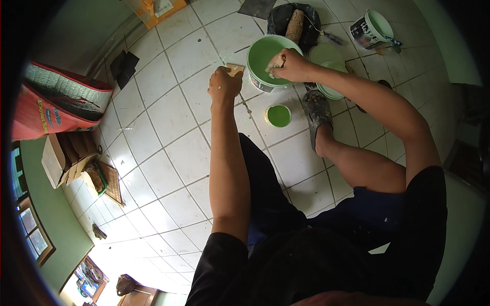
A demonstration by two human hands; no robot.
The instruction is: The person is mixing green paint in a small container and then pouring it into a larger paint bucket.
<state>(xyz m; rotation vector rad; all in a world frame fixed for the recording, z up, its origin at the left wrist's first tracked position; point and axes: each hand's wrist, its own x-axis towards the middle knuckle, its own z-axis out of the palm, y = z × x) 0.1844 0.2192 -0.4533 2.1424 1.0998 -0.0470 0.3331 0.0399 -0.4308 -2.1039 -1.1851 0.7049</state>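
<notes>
My left hand (pixel 224 85) is closed on a flat tan piece (pixel 235 69) that juts out to the right of the fingers. Just beside it stands a white bucket (pixel 248 61) with a light green inside. My right hand (pixel 291 66) reaches over the bucket's right side, its fingers closed around a small pale piece (pixel 278 61); the fingers hide most of it, so its kind does not show. In front of the bucket, a small cup (pixel 267 118) holds bright green paint. Light specks mark my left hand.
Behind the bucket lie a black bag (pixel 278 20) and a paint roller (pixel 295 25). Another bucket (pixel 361 33) with a brush stands far right. A pale green lid (pixel 332 92) lies near my sandalled foot (pixel 319 115). A red insulated bag (pixel 56 115) and an open cardboard box (pixel 53 160) are at left.
</notes>
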